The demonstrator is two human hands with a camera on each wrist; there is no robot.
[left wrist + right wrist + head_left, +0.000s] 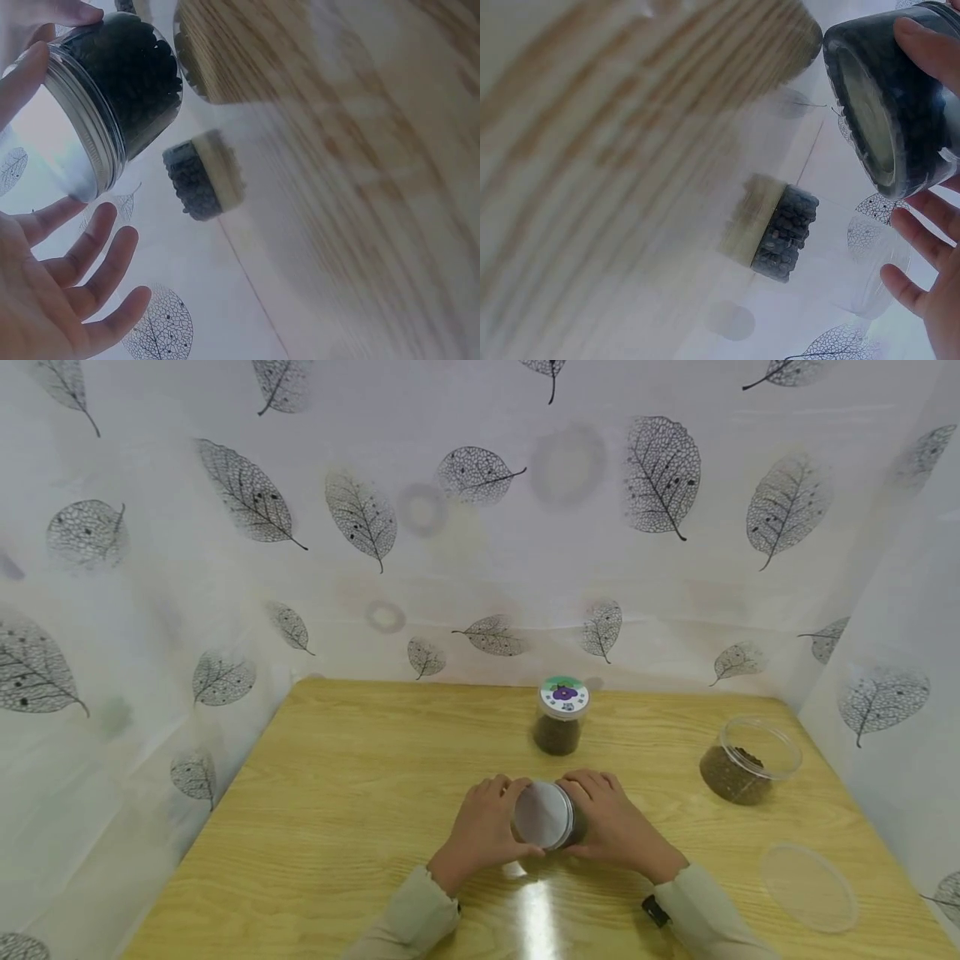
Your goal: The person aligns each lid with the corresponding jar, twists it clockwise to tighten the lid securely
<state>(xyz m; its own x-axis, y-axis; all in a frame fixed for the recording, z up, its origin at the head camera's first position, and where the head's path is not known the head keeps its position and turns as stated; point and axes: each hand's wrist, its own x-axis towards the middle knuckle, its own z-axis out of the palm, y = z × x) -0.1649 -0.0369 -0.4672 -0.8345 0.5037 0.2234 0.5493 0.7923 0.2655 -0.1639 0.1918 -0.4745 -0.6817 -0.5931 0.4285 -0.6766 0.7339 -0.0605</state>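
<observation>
A clear jar [576,827] of dark bean-like pieces is held tilted above the wooden table, its silver lid [540,815] turned to the left. My left hand [483,831] grips the lid side with thumb and fingers. Opposite it, my right hand [617,827] holds the body of the jar, its thumb lying along the side in the right wrist view. In the left wrist view the metal rim [94,124] sits on the jar's mouth, with the dark contents [135,82] packed behind it.
Behind the hands stands a second jar [557,733] with a purple-flower label on top. To the right is an uncovered clear tub [731,781] with dark contents. A clear round lid [810,889] lies nearer on the table [360,760]. Leaf-patterned curtains [495,560] surround the table.
</observation>
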